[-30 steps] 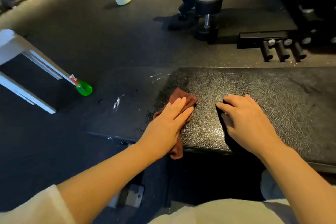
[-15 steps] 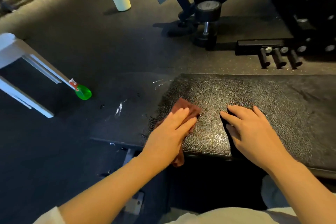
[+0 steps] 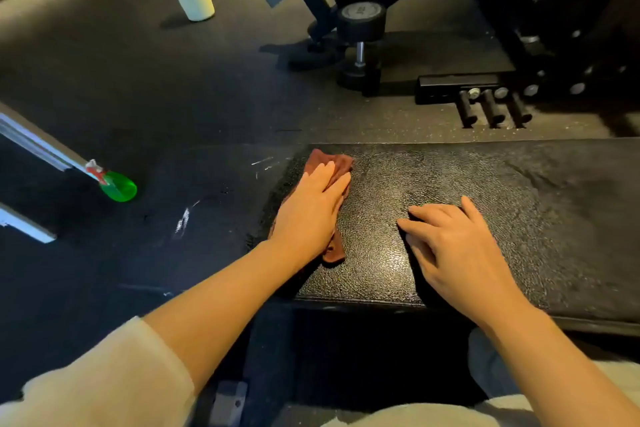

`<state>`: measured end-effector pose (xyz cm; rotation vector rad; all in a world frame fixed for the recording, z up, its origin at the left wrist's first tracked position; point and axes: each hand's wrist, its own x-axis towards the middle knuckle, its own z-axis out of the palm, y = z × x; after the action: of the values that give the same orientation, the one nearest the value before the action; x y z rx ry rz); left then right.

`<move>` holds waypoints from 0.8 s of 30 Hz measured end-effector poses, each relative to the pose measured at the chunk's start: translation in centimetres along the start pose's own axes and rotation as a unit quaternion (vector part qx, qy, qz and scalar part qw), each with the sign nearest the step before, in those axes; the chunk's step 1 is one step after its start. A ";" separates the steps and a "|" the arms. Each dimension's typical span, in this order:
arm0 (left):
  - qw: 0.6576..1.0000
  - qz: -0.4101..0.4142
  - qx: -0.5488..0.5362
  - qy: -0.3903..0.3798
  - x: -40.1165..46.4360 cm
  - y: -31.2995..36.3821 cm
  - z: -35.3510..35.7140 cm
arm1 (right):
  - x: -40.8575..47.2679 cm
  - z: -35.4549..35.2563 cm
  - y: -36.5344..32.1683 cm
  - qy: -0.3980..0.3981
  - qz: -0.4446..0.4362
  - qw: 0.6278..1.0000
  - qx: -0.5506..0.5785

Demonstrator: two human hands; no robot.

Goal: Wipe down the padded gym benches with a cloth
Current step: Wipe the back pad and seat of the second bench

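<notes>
Pressing flat with straight fingers, the left hand (image 3: 311, 208) pins the brown cloth (image 3: 330, 165) against the black padded bench (image 3: 485, 184) near its left end, gripping nothing. The right hand (image 3: 457, 253) rests beside it on the pad, fingers spread and loosely bent, empty. A green spray bottle (image 3: 117, 185) lies on the floor far left.

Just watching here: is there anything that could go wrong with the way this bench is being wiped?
A few small things, possibly. The left hand presses the brown cloth with flat fingers right at the bench pad's left end, so a wider stroke might push it off the edge. The right hand rests on the glossy, maybe damp, surface and could slip. The green spray bottle lies on the floor nearby, easy to kick or step on.
</notes>
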<state>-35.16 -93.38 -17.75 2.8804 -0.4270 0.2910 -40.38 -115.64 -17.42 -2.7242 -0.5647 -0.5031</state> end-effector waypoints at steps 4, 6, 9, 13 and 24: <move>0.997 0.051 -0.040 -0.044 2.2 5.1 1.3 | 0.3 0.3 -0.2 0.019 0.009 1.000 -0.015; 0.989 0.124 -0.059 -0.056 1.3 6.4 1.7 | 0.4 0.2 0.0 0.024 0.047 0.998 -0.027; 0.992 0.116 -0.040 -0.041 2.1 5.1 1.1 | 0.3 -0.5 1.2 0.041 0.111 0.992 -0.040; 0.998 0.042 -0.011 -0.048 5.6 5.2 1.5 | 0.0 -0.9 2.7 0.044 0.163 0.984 -0.051; 0.990 0.110 0.035 -0.087 8.2 8.9 3.0 | -0.3 -1.2 3.8 0.087 0.151 0.984 -0.022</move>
<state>-29.74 -104.59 -17.14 2.9410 -0.7828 0.0909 -39.37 -119.53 -17.35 -2.7039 -0.0937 -0.6691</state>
